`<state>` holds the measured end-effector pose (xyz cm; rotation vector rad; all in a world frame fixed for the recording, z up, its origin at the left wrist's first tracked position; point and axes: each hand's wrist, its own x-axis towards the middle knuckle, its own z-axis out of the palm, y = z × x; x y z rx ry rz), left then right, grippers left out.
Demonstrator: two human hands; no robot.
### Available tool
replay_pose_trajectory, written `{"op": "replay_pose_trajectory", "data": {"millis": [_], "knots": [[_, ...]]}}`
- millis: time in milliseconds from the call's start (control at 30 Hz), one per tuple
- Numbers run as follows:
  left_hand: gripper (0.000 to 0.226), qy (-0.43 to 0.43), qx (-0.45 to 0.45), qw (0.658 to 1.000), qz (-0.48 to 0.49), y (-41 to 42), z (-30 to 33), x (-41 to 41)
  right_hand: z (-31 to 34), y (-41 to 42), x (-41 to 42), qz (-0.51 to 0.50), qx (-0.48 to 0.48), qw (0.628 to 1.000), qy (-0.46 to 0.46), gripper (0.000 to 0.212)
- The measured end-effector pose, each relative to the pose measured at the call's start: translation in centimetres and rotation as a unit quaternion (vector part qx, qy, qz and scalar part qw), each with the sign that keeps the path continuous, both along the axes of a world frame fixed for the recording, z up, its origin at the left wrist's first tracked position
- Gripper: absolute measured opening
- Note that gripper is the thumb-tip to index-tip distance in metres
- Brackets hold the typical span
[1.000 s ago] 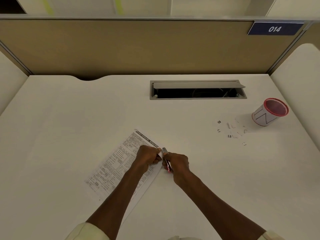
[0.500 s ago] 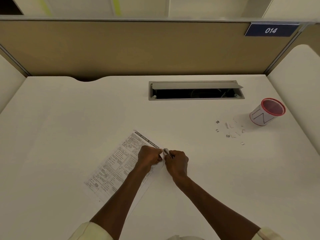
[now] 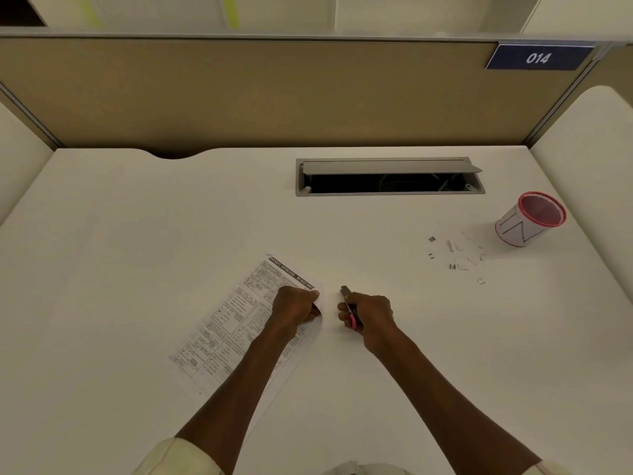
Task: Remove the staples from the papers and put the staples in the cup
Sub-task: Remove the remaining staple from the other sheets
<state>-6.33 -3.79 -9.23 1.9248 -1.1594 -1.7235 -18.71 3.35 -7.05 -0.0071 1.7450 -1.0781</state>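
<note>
Printed papers (image 3: 233, 334) lie slanted on the white desk, left of centre. My left hand (image 3: 296, 308) grips their top right corner, fingers curled around the edge. My right hand (image 3: 368, 315) holds a pink-handled staple remover (image 3: 349, 306), its metal tip pointing up and away, a short gap to the right of the paper corner. Whether a staple sits in the tip is too small to tell. Several loose staples (image 3: 457, 257) lie scattered at the right. Beyond them stands a white cup (image 3: 529, 219) with a red rim.
An open cable hatch (image 3: 388, 176) is set into the desk at the back centre. A tan partition (image 3: 274, 94) closes off the far edge, with a blue "014" plate (image 3: 537, 58) at its right. White side panels flank the desk.
My right hand has pulled the staple remover away from the paper corner to the right. The two hands, touching before, are now apart. My left hand keeps its hold on the corner.
</note>
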Motion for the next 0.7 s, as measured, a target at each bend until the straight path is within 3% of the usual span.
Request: {"op": "replay_pose_trajectory", "data": {"millis": [200, 367, 500, 700], "knots": [[0.019, 0.01, -0.001, 1.0, -0.006, 0.0, -0.2, 0.1, -0.5, 0.2, -0.3, 0.051, 0.014, 0.998, 0.017, 0.008], [0.019, 0.009, -0.002, 1.0, -0.004, 0.1, -0.3, 0.2, -0.3, 0.2, -0.6, 0.063, 0.011, 0.997, -0.037, 0.017], [0.02, 0.01, 0.002, 1.0, -0.002, 0.0, -0.4, 0.2, 0.2, 0.1, -1.0, 0.109, 0.0, 0.993, 0.033, 0.021], [0.022, 0.027, 0.015, 1.0, 0.004, -0.1, -0.3, 0.3, 0.4, 0.2, -1.7, 0.13, -0.011, 0.99, 0.052, 0.018]]}}
